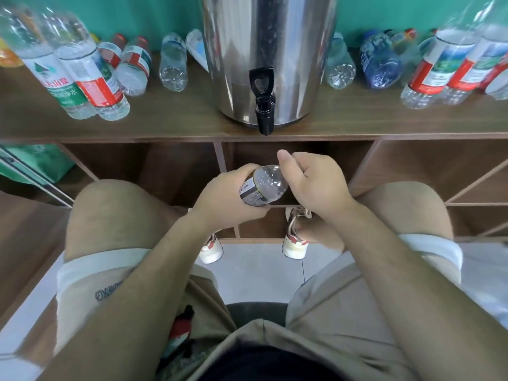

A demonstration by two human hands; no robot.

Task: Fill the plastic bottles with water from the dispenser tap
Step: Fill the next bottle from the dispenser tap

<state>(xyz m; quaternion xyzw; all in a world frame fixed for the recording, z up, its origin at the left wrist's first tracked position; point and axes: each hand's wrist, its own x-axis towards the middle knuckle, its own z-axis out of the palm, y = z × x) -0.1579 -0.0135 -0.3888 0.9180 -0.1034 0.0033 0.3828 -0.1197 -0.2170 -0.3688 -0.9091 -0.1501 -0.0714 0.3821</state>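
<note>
Both hands are out in front, below the desk edge. Left hand (228, 193) has its fingers (246, 168) wrapped round the labelled body of a small clear bottle (270, 184), which is tilted almost sideways. Right hand (313, 182) is curled over its neck end, cap hidden. Bottle sits below the black tap (264, 105) of the steel dispenser (269, 45), well apart. The wooden desk (170, 119) holds loads of other bottles (82, 75), green wall (143, 15) behind.
</note>
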